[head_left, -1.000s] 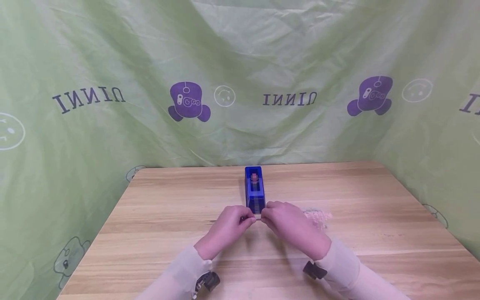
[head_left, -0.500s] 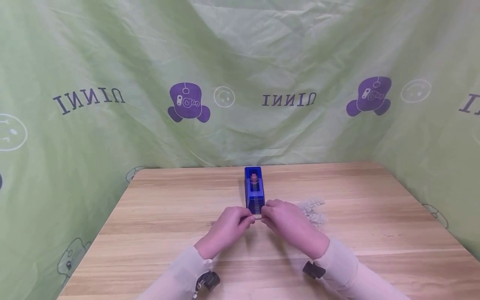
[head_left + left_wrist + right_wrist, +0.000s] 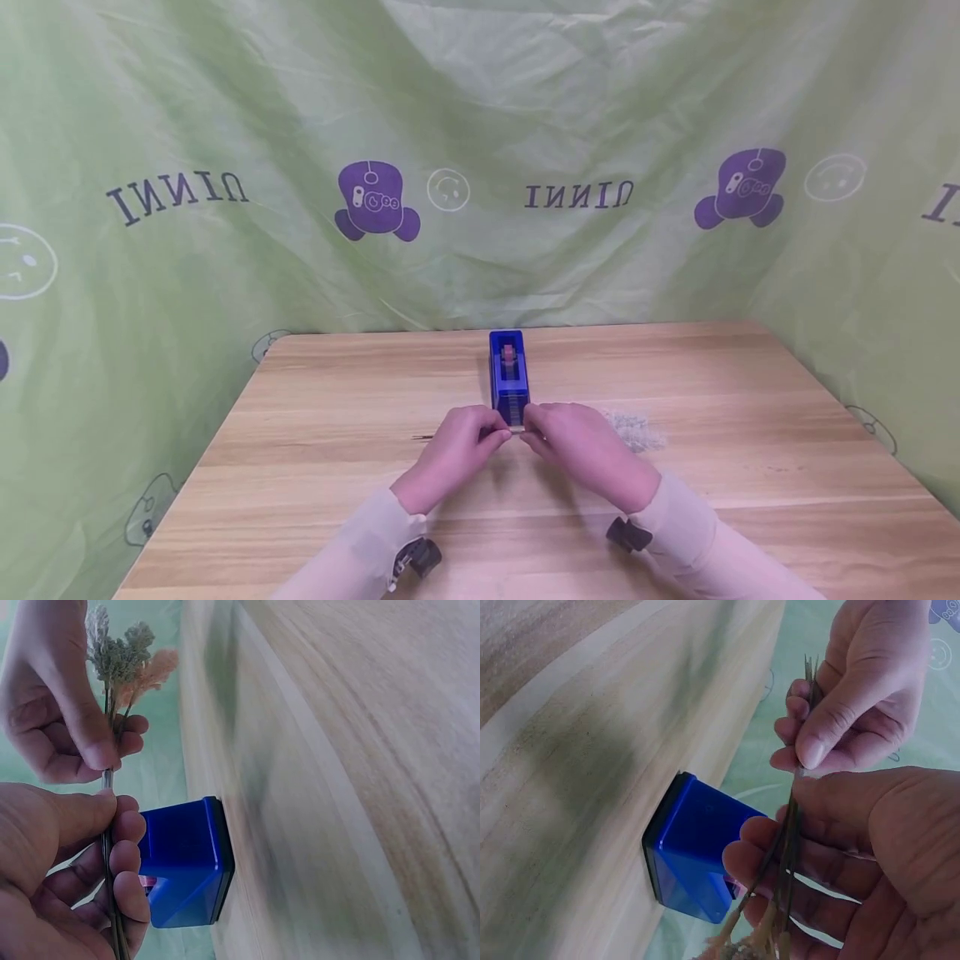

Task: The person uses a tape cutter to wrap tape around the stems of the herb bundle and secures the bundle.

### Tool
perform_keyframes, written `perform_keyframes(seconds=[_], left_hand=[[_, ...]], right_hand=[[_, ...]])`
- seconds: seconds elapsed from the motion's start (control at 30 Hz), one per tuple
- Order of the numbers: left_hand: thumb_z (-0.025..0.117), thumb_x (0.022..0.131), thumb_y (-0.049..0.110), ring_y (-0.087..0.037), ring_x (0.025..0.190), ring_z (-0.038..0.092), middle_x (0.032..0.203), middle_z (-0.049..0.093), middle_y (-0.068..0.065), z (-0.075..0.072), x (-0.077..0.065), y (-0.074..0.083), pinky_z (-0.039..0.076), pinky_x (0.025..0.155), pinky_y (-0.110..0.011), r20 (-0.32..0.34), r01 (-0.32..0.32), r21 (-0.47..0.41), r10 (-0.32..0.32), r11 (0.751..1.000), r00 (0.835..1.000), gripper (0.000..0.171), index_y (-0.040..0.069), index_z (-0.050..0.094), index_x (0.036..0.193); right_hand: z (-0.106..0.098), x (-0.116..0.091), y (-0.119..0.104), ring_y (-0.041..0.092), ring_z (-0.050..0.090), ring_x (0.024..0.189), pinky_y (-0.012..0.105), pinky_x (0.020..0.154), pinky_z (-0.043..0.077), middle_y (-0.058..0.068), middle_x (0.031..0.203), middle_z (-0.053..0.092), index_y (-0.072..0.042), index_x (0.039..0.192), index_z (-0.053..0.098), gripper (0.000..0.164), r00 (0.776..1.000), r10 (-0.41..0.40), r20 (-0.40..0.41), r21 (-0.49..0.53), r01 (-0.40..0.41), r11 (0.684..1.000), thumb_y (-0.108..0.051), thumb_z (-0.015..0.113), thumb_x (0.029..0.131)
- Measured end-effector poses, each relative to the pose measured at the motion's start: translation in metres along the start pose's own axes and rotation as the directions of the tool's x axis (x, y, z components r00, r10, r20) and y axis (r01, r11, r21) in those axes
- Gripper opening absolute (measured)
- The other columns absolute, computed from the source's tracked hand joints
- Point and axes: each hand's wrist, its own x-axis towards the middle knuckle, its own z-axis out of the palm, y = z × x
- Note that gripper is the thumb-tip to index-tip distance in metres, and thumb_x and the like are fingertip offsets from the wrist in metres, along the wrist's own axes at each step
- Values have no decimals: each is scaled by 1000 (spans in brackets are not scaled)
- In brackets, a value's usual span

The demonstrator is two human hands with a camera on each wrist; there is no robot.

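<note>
**Rolling a dried-flower bundle (image 3: 124, 667) inside a two-handed grip**

Grasping on both sides: stems (image 3: 790, 832) pinched between thumb and fingers of the left hand (image 3: 452, 454) at 9 o'clock and of the right hand (image 3: 588, 450) at 3 o'clock, thumb tips close together, with only a short pale band (image 3: 107, 778) visible between. Held off the desk (image 3: 300, 400), just to 6 o'clock of the blue tape dispenser (image 3: 512, 386). Pointing stem ends (image 3: 422, 437) past the left hand toward 9 o'clock, flower heads (image 3: 636, 432) past the right hand toward 3 o'clock.

Now presents grey-white heads to the head view, in place of the pink of a second ago, and carries the stem ends slightly nearer 12 o'clock. Leaves both hands and dispenser in almost the same spots. Suggests a roll of the bundle about its own length rather than any carrying. Means, most likely, work around the middle of the gathered stems; possibly tape at the pale band, too small to be sure.
</note>
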Motion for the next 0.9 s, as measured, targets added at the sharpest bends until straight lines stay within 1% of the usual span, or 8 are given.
perform_keyframes(seconds=[0.1,0.2,0.3,0.37,0.53,0.63,0.77,0.9], left_hand=[[72,97,8,-7,72,56,83,76,-2,0,0,-1,49,68,-22,-14,-19,23,19,1000,1000,10,7,78,90],[73,96,8,-7,72,57,83,76,-2,0,0,-2,50,68,-22,-19,-35,42,35,999,999,10,8,78,88],[73,96,9,-7,72,58,83,76,-2,0,0,-3,50,69,-23,-15,-34,47,35,998,999,10,8,78,88],[74,96,9,-6,72,57,83,76,-1,0,0,-3,50,69,-22,-14,-29,45,30,999,999,9,9,78,88],[71,98,12,-6,73,56,87,77,-2,0,0,-3,50,69,-21,-4,-4,24,4,1000,1000,10,9,79,92],[67,101,13,-5,71,56,86,77,-4,0,1,-3,50,68,-21,21,1,15,-2,1000,1000,15,6,79,97],[64,103,13,-5,67,55,83,76,-4,0,2,-4,50,65,-20,48,9,17,-10,1000,999,18,3,79,99],[67,101,11,-5,69,58,84,77,-3,-1,2,-4,52,67,-20,34,3,20,-4,1000,999,15,4,79,96]], right_hand=[[-2,1,1,4,55,61,24,62,52,-9,71,66,-15,89,72,9,1000,7,22,32,-8,999,-19,74,97],[-1,1,3,7,64,66,29,70,57,-6,76,71,-14,91,78,6,1000,-15,10,34,15,999,-16,75,95],[-1,1,5,10,68,71,35,77,58,-5,79,74,-15,89,79,4,999,-44,-15,13,44,999,-15,78,93],[0,1,5,10,68,72,35,78,58,-6,80,74,-16,89,79,4,999,-46,-19,10,46,999,-16,79,92],[1,2,5,8,66,74,27,72,58,-7,83,72,-17,89,76,5,1000,-11,-1,52,11,999,-15,79,92],[0,2,5,6,64,73,25,70,57,-8,83,71,-18,88,74,7,1000,1,-5,52,-1,999,-15,79,92],[1,1,4,5,60,72,23,67,55,-9,81,68,-18,85,71,12,999,-7,-34,33,8,999,-16,80,92],[3,2,3,5,54,70,21,63,52,-8,78,63,-17,82,67,17,998,-31,-61,10,32,999,-15,81,91]])
